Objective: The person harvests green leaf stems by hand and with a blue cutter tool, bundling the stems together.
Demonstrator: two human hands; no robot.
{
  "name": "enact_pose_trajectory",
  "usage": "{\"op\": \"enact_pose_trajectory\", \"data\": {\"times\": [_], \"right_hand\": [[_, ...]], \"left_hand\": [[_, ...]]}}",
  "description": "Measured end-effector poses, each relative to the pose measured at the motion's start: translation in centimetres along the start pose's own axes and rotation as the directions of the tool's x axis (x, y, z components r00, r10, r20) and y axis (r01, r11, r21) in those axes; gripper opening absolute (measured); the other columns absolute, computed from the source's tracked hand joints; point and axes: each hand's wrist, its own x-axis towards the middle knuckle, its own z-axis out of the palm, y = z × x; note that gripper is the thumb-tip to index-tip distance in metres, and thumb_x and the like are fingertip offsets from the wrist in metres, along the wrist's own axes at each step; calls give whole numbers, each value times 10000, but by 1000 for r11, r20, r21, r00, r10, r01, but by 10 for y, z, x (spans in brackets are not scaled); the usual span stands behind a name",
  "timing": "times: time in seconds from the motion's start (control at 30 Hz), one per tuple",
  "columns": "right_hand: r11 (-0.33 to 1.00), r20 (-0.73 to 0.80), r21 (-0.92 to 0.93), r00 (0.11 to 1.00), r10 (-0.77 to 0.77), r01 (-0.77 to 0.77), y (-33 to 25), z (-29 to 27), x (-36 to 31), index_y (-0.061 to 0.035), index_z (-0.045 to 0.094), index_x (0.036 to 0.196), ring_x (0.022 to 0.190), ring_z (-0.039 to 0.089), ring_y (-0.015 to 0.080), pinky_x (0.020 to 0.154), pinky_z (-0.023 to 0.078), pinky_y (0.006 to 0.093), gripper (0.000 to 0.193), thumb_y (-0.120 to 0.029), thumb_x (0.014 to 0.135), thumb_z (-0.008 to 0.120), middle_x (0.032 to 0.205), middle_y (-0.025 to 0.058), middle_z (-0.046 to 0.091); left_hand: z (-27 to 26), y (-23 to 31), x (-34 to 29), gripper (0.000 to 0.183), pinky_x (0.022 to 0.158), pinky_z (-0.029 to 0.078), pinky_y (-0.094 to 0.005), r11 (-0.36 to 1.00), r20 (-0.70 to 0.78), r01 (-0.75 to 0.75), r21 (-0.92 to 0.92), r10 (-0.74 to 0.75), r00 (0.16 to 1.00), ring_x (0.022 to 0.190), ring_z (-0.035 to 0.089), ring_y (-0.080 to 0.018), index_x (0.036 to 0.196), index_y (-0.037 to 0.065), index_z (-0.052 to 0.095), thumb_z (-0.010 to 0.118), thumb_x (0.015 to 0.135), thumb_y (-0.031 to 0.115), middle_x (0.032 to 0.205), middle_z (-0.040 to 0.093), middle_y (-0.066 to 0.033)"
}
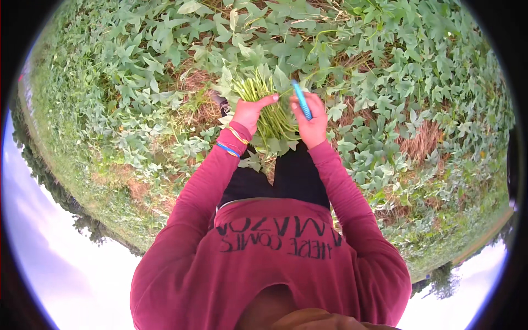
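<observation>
My left hand (251, 113) is closed around a thick bundle of green leaf stems (270, 117), its thumb stretched across the front. Lobed green leaves fan out at the bundle's far end and hang below it. Just right of the bundle, my right hand (312, 122) grips a slim light-blue tool (301, 101), tilted with its upper end toward the left. Whether it has a blade cannot be made out. Rubber bands (229, 148) in blue and yellow circle my left wrist over the red sleeve.
Low leafy vines (379, 71) spread over the ground all around. Patches of dry brown grass (422, 141) show between them. My dark-trousered legs (302, 176) are beneath the hands, and part of a shoe (223, 105) shows beside the bundle.
</observation>
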Motion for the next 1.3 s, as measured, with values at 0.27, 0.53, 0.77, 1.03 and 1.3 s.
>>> {"op": "enact_pose_trajectory", "data": {"times": [0.27,0.53,0.77,1.03,1.3], "right_hand": [[68,433,744,557,709,-665,108,-11,51,-47,609,1194,906,629,176,876,490,336,281,-103,921,636,1011,67,676],[670,45,444,762,646,-595,35,-56,2,-19,701,1015,687,604,86,646,488,243,136,-91,907,662,851,38,703],[872,-97,133,870,484,-470,41,9,-47,-27,704,989,775,656,190,724,501,307,152,-111,864,719,850,92,687],[669,-200,-312,735,648,-675,46,-119,-24,-40,717,879,605,643,279,616,519,393,389,-428,893,686,657,133,654],[216,-192,-806,589,785,-550,166,-146,-25,-33,700,976,948,684,381,822,545,471,477,-496,897,616,989,218,706]], "left_hand": [[12,0,-1,417,900,500,-333,971,115,-26,238,-1,993,970,648,-159,1118,44,659,824,736,8,1059,694,-36],[-47,69,42,421,835,526,-334,942,-97,-32,335,68,993,868,665,-185,1079,-9,672,854,748,177,979,709,-74],[77,-29,108,817,776,509,-347,433,151,51,900,-417,896,838,644,-231,975,-141,662,915,568,520,932,692,-172],[33,-39,108,746,843,499,-319,549,210,-70,833,-197,958,864,646,-197,1055,-107,656,931,568,386,984,695,-144],[50,-38,82,662,869,506,-319,598,285,-97,796,-229,931,902,676,-199,1147,-35,650,911,634,291,1013,721,-101]]}}
